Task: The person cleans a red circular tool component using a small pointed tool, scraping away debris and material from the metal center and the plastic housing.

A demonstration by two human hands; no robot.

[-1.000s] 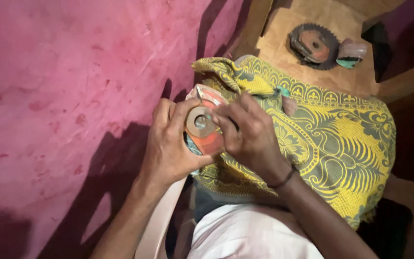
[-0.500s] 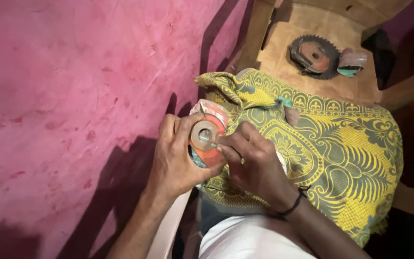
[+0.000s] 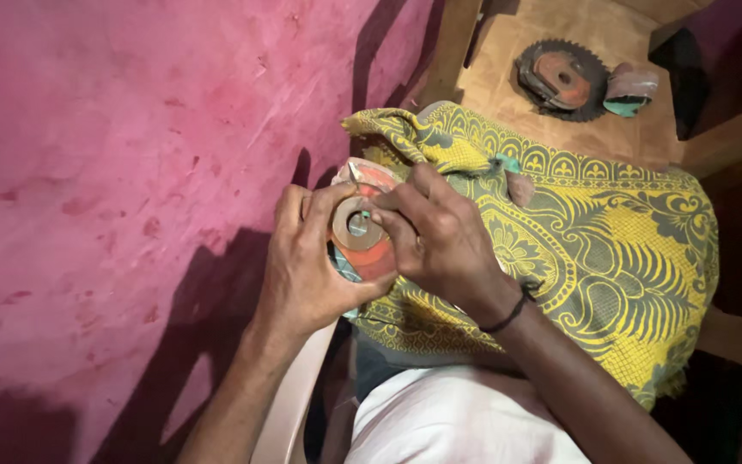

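Head view: both hands meet over a small round disc at mid-frame, just beside the pink wall point(image 3: 113, 172).
Left hand point(image 3: 307, 266): curled under the orange grinding disc point(image 3: 362, 236), thumb on its rim, gripping it.
Right hand point(image 3: 440, 236): fingertips pinched on the disc's brown centre ring; black band point(image 3: 508, 314) at the wrist.
Change: compared with half a second ago, the grip is the same; hands sit slightly nearer the wall.
Cloth point(image 3: 611, 249): yellow patterned, draped to the right under the hands.
Tabletop point(image 3: 508, 77): far right, carrying a toothed saw blade point(image 3: 560, 79).
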